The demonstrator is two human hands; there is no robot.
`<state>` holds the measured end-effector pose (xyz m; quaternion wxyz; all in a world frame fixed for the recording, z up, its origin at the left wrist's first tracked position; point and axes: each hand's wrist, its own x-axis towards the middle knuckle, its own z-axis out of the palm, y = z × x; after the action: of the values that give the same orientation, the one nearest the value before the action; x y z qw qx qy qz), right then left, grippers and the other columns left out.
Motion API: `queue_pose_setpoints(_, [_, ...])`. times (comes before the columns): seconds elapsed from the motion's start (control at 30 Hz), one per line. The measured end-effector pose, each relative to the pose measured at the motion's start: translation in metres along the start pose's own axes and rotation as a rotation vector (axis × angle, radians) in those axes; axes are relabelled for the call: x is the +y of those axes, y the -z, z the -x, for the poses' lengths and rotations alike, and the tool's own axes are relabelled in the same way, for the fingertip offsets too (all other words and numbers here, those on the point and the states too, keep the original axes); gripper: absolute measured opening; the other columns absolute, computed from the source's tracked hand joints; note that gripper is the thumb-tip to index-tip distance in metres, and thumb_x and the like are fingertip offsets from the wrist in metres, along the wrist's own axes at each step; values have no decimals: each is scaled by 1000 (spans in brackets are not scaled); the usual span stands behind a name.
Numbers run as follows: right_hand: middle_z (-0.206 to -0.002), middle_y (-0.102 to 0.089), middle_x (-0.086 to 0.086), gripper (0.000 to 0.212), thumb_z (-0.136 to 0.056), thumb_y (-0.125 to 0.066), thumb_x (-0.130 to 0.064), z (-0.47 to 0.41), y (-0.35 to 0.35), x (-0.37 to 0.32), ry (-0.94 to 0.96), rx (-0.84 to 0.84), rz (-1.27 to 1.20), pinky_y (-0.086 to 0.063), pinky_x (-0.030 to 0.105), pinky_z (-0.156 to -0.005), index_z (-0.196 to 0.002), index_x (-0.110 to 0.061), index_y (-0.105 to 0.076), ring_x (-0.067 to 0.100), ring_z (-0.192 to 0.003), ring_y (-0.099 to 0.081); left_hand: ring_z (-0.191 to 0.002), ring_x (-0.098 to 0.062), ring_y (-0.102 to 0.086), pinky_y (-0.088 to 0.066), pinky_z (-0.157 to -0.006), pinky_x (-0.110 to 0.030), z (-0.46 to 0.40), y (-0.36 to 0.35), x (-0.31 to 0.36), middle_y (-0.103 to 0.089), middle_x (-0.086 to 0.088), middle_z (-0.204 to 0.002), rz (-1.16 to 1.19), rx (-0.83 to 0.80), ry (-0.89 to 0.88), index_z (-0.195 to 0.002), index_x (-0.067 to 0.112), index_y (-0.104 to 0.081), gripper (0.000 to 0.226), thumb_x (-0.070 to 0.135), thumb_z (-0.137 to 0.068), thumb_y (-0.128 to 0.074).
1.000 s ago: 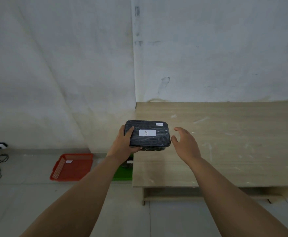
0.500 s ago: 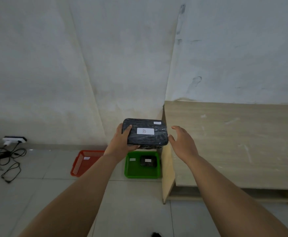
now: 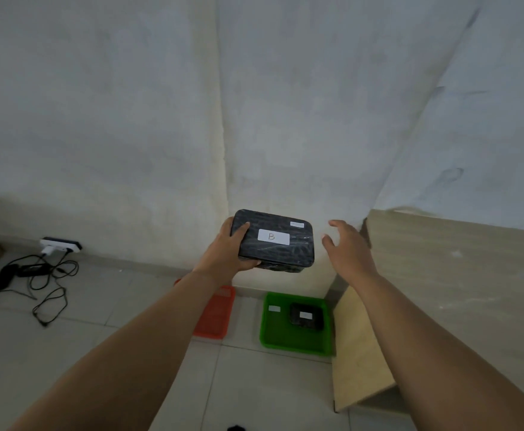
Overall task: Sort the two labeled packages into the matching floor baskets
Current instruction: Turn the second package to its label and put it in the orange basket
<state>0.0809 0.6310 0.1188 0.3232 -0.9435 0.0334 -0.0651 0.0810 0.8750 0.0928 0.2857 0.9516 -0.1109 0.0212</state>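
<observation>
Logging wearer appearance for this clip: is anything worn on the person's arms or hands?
Nothing visible. The left hand and right hand are bare: no gloves, rings, watch or bands. Both forearms are uncovered to the frame's bottom edge; no sleeve shows.

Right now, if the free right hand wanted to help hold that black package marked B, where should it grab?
Probably its right short end. The package lies flat and level, the left hand already clamps the left end, thumb on top and fingers beneath. The right hand hangs open beside the bare end; coming in sideways from the right would mirror that grip.
</observation>
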Motion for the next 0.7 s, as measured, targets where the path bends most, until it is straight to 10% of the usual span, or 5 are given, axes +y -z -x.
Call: queue_pose_setpoints(0.7, [-138, -47, 10, 41, -93, -47, -26, -80, -217, -144, -225, -72, -2, -39, 38, -98, -132, -14, -40, 28, -120, -48, -129, -29, -37, -36, -108, -39, -93, 73, -259, -14, -10, -150, 56, -231, 91, -140, 14, -27, 86, 35, -72, -74])
